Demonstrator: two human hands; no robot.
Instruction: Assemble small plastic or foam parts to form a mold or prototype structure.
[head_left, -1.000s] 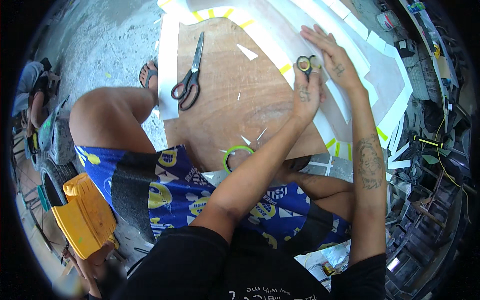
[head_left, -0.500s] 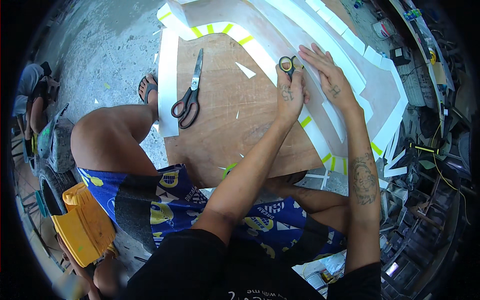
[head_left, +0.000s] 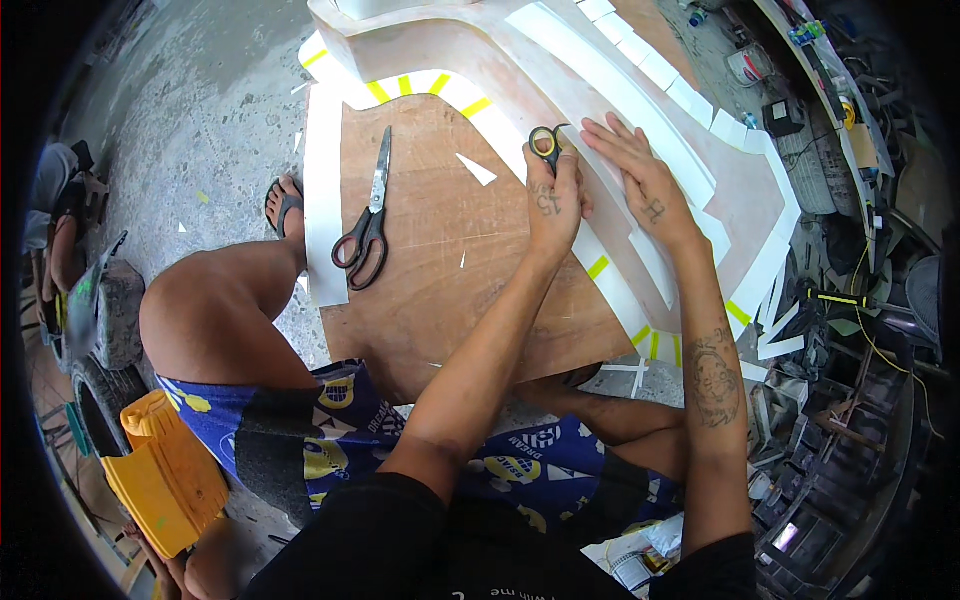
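My left hand (head_left: 558, 205) is closed around small scissors with black and yellow handle loops (head_left: 544, 143); the loops point away from me and the blades are hidden in the fist. Close by, my right hand (head_left: 645, 180) lies with fingers stretched out on a large, curved, pale moulded piece (head_left: 480, 62). White strips (head_left: 600, 268) run along its edge, fixed with short yellow-green tapes (head_left: 477, 107). Another white strip (head_left: 653, 266) lies on the piece beside my right wrist. Larger black-handled scissors (head_left: 370, 215) rest slightly open on the brown board (head_left: 450, 230).
White offcuts (head_left: 477, 169) lie on the board, and a long white strip (head_left: 324, 200) covers its left edge. A yellow plastic part (head_left: 170, 475) and a tyre (head_left: 105, 400) are at the left. Cluttered shelving (head_left: 840, 400) lines the right. Another person (head_left: 65, 200) sits far left.
The whole scene has shifted a little left and down in view. Both hands keep nearly the same place on the moulded piece, the left one still holding the small scissors.
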